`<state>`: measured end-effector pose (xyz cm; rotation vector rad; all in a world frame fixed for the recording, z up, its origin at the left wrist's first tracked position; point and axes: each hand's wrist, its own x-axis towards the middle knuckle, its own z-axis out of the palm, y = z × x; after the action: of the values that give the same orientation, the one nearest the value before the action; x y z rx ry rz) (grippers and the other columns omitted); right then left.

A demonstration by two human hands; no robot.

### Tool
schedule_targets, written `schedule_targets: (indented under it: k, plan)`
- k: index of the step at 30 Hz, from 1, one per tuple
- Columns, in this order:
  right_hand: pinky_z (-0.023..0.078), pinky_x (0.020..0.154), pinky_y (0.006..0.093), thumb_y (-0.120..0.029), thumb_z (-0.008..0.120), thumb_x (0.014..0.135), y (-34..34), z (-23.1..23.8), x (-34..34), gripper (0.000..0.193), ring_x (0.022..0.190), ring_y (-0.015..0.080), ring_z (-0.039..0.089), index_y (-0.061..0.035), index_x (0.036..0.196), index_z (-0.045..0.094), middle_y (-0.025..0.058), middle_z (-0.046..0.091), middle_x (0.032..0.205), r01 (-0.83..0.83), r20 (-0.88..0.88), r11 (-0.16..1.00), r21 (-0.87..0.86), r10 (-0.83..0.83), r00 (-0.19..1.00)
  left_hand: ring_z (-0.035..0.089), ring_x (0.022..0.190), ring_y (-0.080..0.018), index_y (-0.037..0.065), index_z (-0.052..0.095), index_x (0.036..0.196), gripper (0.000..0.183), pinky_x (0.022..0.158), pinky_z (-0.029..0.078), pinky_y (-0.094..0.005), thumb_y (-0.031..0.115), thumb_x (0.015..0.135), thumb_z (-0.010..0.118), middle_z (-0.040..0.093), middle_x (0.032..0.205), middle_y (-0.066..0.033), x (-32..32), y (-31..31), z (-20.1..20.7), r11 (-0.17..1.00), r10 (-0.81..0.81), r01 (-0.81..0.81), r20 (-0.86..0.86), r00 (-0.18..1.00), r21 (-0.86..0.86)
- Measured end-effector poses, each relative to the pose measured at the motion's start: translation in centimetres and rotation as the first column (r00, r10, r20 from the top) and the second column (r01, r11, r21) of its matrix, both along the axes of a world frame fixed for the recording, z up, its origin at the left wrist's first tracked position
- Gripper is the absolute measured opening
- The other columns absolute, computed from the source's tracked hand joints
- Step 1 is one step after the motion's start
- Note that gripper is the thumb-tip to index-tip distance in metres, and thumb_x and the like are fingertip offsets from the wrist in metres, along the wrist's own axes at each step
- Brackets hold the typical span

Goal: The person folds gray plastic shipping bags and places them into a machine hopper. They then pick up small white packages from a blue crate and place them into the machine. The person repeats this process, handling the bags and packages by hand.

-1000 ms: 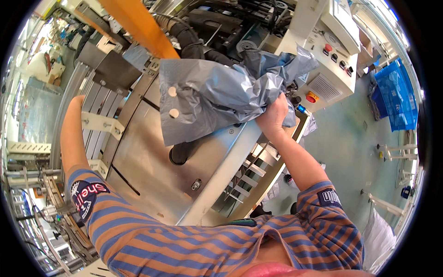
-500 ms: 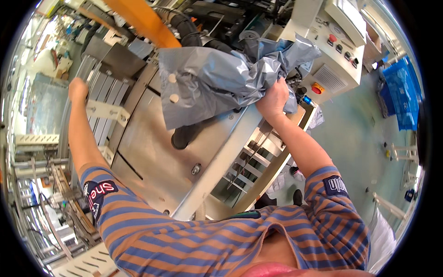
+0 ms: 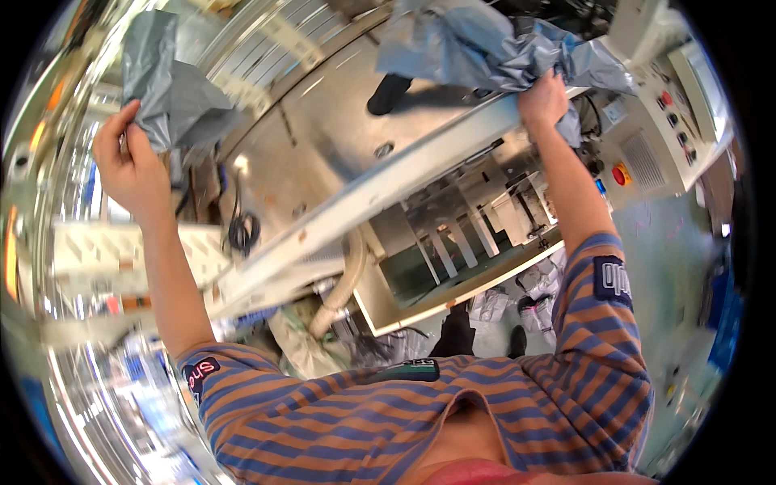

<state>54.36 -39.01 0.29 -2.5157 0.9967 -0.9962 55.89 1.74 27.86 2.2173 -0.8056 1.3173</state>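
Left hand (image 3: 133,170) moved, pinching grey bag (image 3: 176,97) | beam (image 3: 386,184) crosses diagonally | control box (image 3: 643,160) right

My left hand (image 3: 133,170) between nine and ten o'clock, thumb and fingers (image 3: 117,123) bent into pinch. Left forearm (image 3: 179,279) bare, aimed toward eleven. My right hand (image 3: 543,101) between one and two, gripping tight. Right forearm (image 3: 575,190) angled toward eleven.
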Motion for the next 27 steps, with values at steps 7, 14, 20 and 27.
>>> schedule_targets:
  k: [7, 14, 20, 27]
  plan:
    - [0.039, 0.083, 0.0367, -0.021, 0.057, 0.075, 0.6, -7.8, -11.2, 0.043, 0.100, 0.0376, 0.050, 0.0044, 0.108, 0.046, 0.0245, 0.051, 0.110, -0.533, 0.459, 0.605, 0.591, 0.292, 0.839, 0.050, 0.090, -0.0136, -0.003, 0.056, 0.090, 0.021, 0.084, 0.036, -0.0240, -0.008, 0.075, 0.043, 0.054, 0.094, -0.0064, -30.5, 4.8, -4.7, 0.928, 0.256, -0.337, -0.384, 0.887, -0.158]
    - [0.036, 0.081, 0.0305, -0.016, 0.065, 0.070, 7.3, -14.6, -37.1, 0.042, 0.091, 0.0192, 0.047, -0.0057, 0.109, 0.053, 0.0040, 0.054, 0.103, -0.150, 0.188, -0.153, 0.977, 0.277, 0.942, 0.049, 0.079, -0.0116, 0.003, 0.059, 0.085, 0.023, 0.064, 0.038, -0.0196, -0.009, 0.073, 0.044, 0.051, 0.089, -0.0052, -51.2, 1.7, -12.1, 0.862, 0.310, -0.498, -0.682, 0.663, -0.092]
    - [0.044, 0.080, 0.0366, -0.015, 0.063, 0.072, 8.5, -18.6, -49.4, 0.039, 0.091, 0.0245, 0.055, -0.0033, 0.108, 0.053, 0.0084, 0.058, 0.102, 0.124, 0.096, -0.566, 0.815, 0.343, 0.934, 0.052, 0.082, -0.0118, 0.001, 0.059, 0.086, 0.022, 0.070, 0.041, -0.0209, -0.007, 0.073, 0.044, 0.055, 0.087, -0.0057, -62.8, 1.7, -20.2, 0.722, 0.327, -0.682, -0.811, 0.485, -0.117]
    - [0.046, 0.079, 0.0355, -0.023, 0.056, 0.079, 10.0, -22.5, -59.4, 0.024, 0.086, 0.0229, 0.059, -0.0057, 0.096, 0.058, 0.0080, 0.062, 0.092, 0.468, -0.018, -0.541, 0.699, 0.641, 0.767, 0.053, 0.084, -0.0107, -0.004, 0.056, 0.097, 0.021, 0.076, 0.040, -0.0205, -0.004, 0.080, 0.044, 0.058, 0.092, -0.0060, -81.5, 4.2, -28.3, 0.278, 0.163, -0.912, -0.922, 0.352, -0.300]
